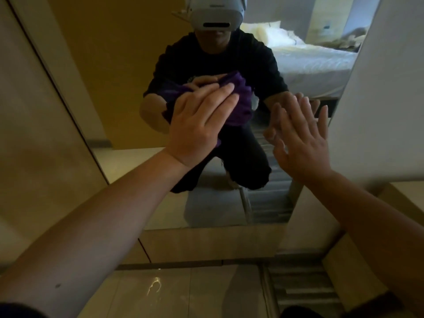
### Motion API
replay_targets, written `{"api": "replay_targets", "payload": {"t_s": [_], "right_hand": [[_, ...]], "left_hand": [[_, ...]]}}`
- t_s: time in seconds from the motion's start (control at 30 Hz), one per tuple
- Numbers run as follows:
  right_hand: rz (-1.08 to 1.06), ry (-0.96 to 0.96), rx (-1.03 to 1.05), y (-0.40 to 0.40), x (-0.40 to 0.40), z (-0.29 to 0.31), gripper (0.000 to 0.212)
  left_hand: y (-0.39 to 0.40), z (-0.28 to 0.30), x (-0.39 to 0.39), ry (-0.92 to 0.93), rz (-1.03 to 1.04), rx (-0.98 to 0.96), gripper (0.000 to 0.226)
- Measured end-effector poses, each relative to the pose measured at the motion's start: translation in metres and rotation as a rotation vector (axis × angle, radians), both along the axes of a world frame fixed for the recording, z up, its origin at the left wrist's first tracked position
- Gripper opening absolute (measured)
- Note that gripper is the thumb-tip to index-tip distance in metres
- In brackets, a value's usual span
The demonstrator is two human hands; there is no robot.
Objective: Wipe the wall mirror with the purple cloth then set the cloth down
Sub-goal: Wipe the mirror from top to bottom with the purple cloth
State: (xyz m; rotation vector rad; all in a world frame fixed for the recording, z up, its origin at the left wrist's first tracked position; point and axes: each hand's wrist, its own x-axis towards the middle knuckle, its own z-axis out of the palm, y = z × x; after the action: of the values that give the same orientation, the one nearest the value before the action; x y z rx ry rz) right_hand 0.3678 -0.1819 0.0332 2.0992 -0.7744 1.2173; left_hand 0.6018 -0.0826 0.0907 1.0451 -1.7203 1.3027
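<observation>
Wiping underway: left hand point(197, 125) presses bunched purple cloth point(238, 109) against mirror point(128, 65); right hand point(300, 143) flat, fingers spread, braced on glass, empty. Setting cloth down not yet done.

Reflected white bed point(314, 63), beige wall panels point(41, 134), glossy floor point(174, 292).

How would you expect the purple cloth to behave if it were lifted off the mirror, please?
The purple cloth looks bunched and folded under the left hand, so it is probably soft, floppy and light. It would likely droop rather than hold shape.
</observation>
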Motion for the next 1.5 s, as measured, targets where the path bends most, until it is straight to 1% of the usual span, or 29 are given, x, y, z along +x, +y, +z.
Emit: {"api": "replay_targets", "payload": {"t_s": [0.07, 0.13, 0.23, 0.37, 0.43, 0.5, 0.6, 0.67, 0.77, 0.83, 0.9, 0.97, 1.0, 1.07, 1.13, 1.23, 1.3, 1.4, 1.5], "right_hand": [[0.011, -0.003, -0.011, -0.008, -0.004, -0.003, 0.054], [0.017, -0.008, -0.043, -0.014, -0.006, -0.008, 0.053], [0.035, -0.014, -0.078, -0.024, -0.006, -0.014, 0.056], [0.072, -0.043, -0.139, -0.034, -0.004, -0.018, 0.050], [0.085, -0.048, -0.168, -0.038, -0.003, -0.019, 0.050], [0.076, -0.053, -0.186, -0.041, -0.003, -0.020, 0.052], [0.042, -0.046, -0.197, -0.040, -0.002, -0.021, 0.054], [0.029, -0.039, -0.176, -0.038, -0.002, -0.020, 0.055], [0.011, -0.020, -0.120, -0.030, -0.005, -0.015, 0.054], [0.039, -0.002, -0.059, -0.022, -0.012, -0.012, 0.053], [0.076, 0.000, -0.003, -0.015, -0.023, -0.010, 0.052], [0.056, -0.012, 0.035, -0.011, -0.037, -0.006, 0.051], [0.034, -0.017, 0.043, -0.011, -0.043, -0.003, 0.050], [0.006, -0.015, 0.028, -0.017, -0.052, 0.003, 0.048], [0.005, 0.010, 0.009, -0.025, -0.055, 0.009, 0.047], [-0.011, 0.047, -0.087, -0.037, -0.059, 0.010, 0.050], [-0.005, 0.056, -0.121, -0.045, -0.061, 0.009, 0.056], [0.037, 0.044, -0.163, -0.054, -0.061, 0.009, 0.059], [0.075, 0.031, -0.195, -0.063, -0.059, 0.005, 0.054]], "left_hand": [[-0.014, -0.007, -0.009, -0.048, 0.018, 0.007, 0.029], [-0.023, -0.033, -0.014, -0.137, 0.052, 0.055, 0.035], [-0.028, -0.089, -0.015, -0.239, 0.072, 0.121, 0.043], [-0.028, -0.172, -0.012, -0.258, 0.110, 0.171, 0.048], [-0.022, -0.212, -0.008, -0.346, 0.154, 0.243, 0.053], [-0.011, -0.247, -0.003, -0.442, 0.186, 0.349, 0.051], [-0.001, -0.267, -0.004, -0.440, 0.222, 0.452, 0.048], [0.003, -0.265, -0.008, -0.418, 0.228, 0.493, 0.051], [0.014, -0.248, -0.013, -0.402, 0.206, 0.613, 0.058], [0.019, -0.231, -0.020, -0.323, 0.136, 0.663, 0.055], [0.020, -0.208, -0.029, -0.182, 0.028, 0.651, 0.047], [0.012, -0.174, -0.037, -0.084, -0.045, 0.553, 0.031], [0.006, -0.153, -0.041, -0.053, -0.062, 0.501, 0.029], [-0.008, -0.108, -0.051, -0.002, -0.100, 0.372, 0.030], [-0.022, -0.063, -0.064, 0.043, -0.150, 0.219, 0.026], [-0.042, -0.022, -0.080, 0.016, -0.103, 0.044, 0.026], [-0.053, -0.025, -0.087, -0.070, -0.030, 0.025, 0.030], [-0.060, -0.068, -0.089, -0.247, 0.061, 0.105, 0.042], [-0.062, -0.114, -0.092, -0.294, 0.094, 0.162, 0.047]]}}
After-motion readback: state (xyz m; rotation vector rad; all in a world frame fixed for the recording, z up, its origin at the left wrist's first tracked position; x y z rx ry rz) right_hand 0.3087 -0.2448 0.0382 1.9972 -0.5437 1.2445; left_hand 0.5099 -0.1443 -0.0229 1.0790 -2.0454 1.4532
